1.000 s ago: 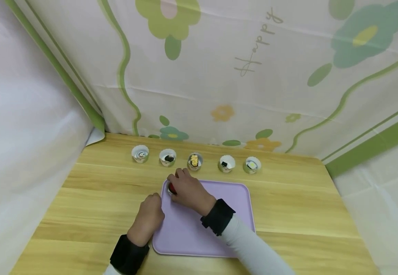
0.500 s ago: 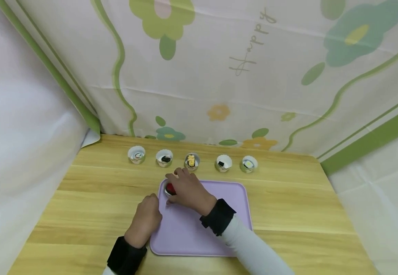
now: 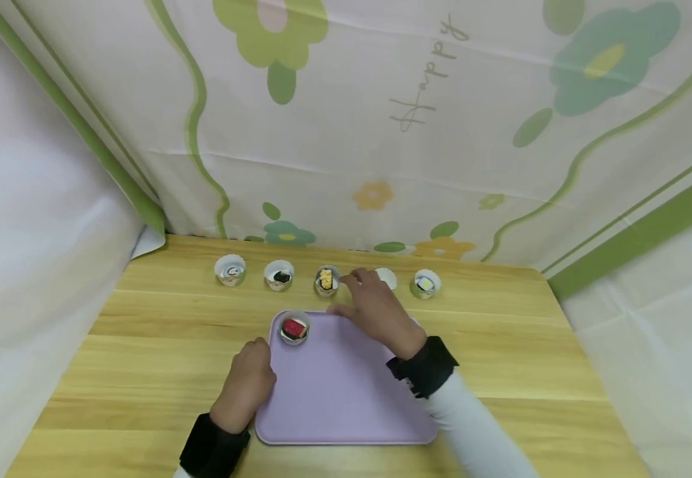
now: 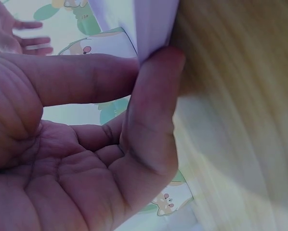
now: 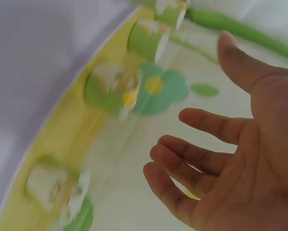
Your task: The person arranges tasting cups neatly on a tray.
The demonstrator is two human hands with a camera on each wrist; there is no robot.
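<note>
My left hand (image 3: 244, 378) pinches the left edge of a lilac tray (image 3: 346, 392); in the left wrist view its thumb and forefinger press the tray rim (image 4: 156, 24) between them. On the tray's back left corner stands a paper cup (image 3: 294, 329) holding a red-topped sushi piece. Over the tray's back edge is my right hand (image 3: 381, 313), fingers spread and holding nothing, as the right wrist view also shows. Its fingertips come close to a cup with a yellow-topped sushi piece (image 3: 326, 279). Partly hidden behind this hand is another paper cup (image 3: 387, 276).
Two more cups, one with a pale piece (image 3: 229, 271) and one with a black piece (image 3: 278, 275), stand at back left. A cup with a pale yellow piece (image 3: 426, 284) stands at back right. Behind the wooden table (image 3: 501, 358) hangs a flowered curtain (image 3: 322, 133).
My right hand has let go of the red-topped cup, leaving it on the tray, and moved right and back toward the yellow-topped cup. The left hand still holds the tray edge.
</note>
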